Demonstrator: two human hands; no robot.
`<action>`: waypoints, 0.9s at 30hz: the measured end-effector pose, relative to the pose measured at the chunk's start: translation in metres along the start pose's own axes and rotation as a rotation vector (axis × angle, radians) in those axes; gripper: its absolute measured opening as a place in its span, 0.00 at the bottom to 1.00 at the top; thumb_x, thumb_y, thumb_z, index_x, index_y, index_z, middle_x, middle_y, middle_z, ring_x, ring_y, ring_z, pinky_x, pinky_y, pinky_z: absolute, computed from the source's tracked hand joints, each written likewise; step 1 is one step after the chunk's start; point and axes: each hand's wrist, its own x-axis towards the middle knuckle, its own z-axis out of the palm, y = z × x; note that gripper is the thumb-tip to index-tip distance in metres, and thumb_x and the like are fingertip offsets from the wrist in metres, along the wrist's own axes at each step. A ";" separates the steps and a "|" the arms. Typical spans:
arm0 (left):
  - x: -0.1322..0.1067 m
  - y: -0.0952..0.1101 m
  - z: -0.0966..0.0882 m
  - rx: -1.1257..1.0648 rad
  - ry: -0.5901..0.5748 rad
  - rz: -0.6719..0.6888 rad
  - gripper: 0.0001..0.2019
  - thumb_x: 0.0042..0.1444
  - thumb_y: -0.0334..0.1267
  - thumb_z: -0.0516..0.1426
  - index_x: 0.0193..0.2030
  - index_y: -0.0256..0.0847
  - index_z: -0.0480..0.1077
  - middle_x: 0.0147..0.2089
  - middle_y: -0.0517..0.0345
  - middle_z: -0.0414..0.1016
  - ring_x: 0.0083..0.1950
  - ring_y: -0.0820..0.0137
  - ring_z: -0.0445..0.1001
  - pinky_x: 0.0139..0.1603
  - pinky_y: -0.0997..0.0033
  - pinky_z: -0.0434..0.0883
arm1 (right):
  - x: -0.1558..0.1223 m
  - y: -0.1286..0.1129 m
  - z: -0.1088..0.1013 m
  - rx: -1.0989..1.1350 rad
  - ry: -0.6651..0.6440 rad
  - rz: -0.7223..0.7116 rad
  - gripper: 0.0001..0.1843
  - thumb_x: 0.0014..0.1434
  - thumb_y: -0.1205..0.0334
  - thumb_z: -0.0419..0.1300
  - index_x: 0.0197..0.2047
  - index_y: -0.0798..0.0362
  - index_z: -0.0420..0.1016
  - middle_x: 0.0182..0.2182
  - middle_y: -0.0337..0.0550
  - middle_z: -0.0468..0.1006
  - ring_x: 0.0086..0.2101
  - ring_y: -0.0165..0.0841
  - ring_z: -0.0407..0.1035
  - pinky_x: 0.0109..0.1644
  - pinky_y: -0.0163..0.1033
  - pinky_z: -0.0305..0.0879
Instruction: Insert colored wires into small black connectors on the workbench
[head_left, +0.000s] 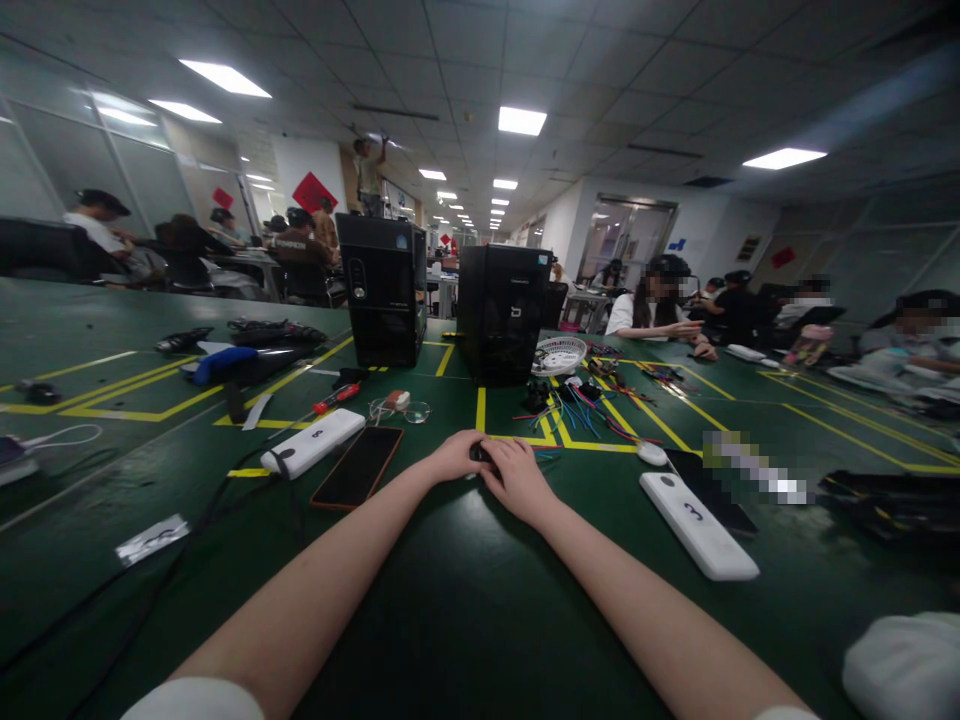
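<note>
In the head view, a tall, box-shaped computer tower with a glossy black front (487, 312) stands upright on a smooth dark-green tabletop (450, 625), and serves as the landmark here. Just on its near side, the bare left hand (454, 456) and right hand (519, 478) meet. Both are curled nearly closed, their fingertips together on a small, dark, hard-looking piece (478, 453); the fingers hide most of it, so its exact shape cannot be told, nor whether it touches the tabletop.

Left of the tower stands a second black computer case (379, 292), boxy, with a round silvery button on its front. Between that case and the hands lie thin-rimmed clear eyeglasses (417, 412) and a screwdriver with a red-and-black handle (335, 398). Nearer, to the tower's front left, a flat rectangular phone in a brown-orange case (358, 468) lies beside a smooth, rounded white plastic bar marked 8 (315, 443).

Touching or just beside the tower's right side is a round, openwork white plastic basket (576, 357). In front of the basket, thin flexible wires in blue, red and black (576, 408) spread in a loose tangle. To the tower's front right lie a small white disc (651, 454), a flat black slab (720, 500) and a white plastic bar marked 3 (697, 527).
</note>
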 end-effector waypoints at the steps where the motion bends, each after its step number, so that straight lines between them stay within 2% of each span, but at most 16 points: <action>1: 0.000 0.000 0.000 0.000 0.000 0.001 0.18 0.44 0.44 0.62 0.41 0.36 0.71 0.42 0.52 0.73 0.43 0.62 0.70 0.46 0.66 0.66 | 0.000 0.001 0.001 0.010 0.012 0.008 0.17 0.56 0.64 0.53 0.50 0.53 0.65 0.48 0.47 0.70 0.50 0.36 0.60 0.56 0.47 0.49; 5: 0.000 0.001 0.000 -0.005 -0.001 0.001 0.17 0.43 0.42 0.62 0.41 0.37 0.71 0.40 0.54 0.73 0.42 0.64 0.70 0.45 0.67 0.65 | 0.000 0.006 0.004 0.019 0.068 0.043 0.11 0.55 0.68 0.52 0.42 0.53 0.69 0.44 0.47 0.71 0.48 0.38 0.61 0.53 0.46 0.53; 12: 0.002 0.000 0.001 -0.015 0.002 -0.033 0.17 0.42 0.43 0.63 0.38 0.36 0.70 0.37 0.55 0.72 0.39 0.65 0.70 0.40 0.70 0.65 | 0.009 0.014 0.013 -0.040 0.092 0.076 0.07 0.56 0.70 0.52 0.35 0.53 0.69 0.40 0.45 0.72 0.45 0.37 0.62 0.51 0.45 0.53; 20: 0.003 -0.001 -0.001 -0.023 -0.028 0.011 0.18 0.42 0.42 0.63 0.38 0.36 0.70 0.37 0.54 0.72 0.39 0.64 0.70 0.41 0.69 0.66 | 0.008 0.014 0.017 -0.108 0.088 0.071 0.07 0.57 0.70 0.49 0.36 0.54 0.67 0.39 0.46 0.70 0.44 0.36 0.61 0.52 0.44 0.51; 27: 0.000 0.003 -0.002 -0.029 -0.007 -0.032 0.20 0.41 0.45 0.64 0.40 0.35 0.70 0.42 0.50 0.73 0.44 0.62 0.70 0.46 0.65 0.65 | 0.007 0.016 0.014 -0.070 0.172 0.225 0.07 0.58 0.69 0.46 0.34 0.54 0.65 0.33 0.45 0.68 0.38 0.36 0.61 0.45 0.41 0.55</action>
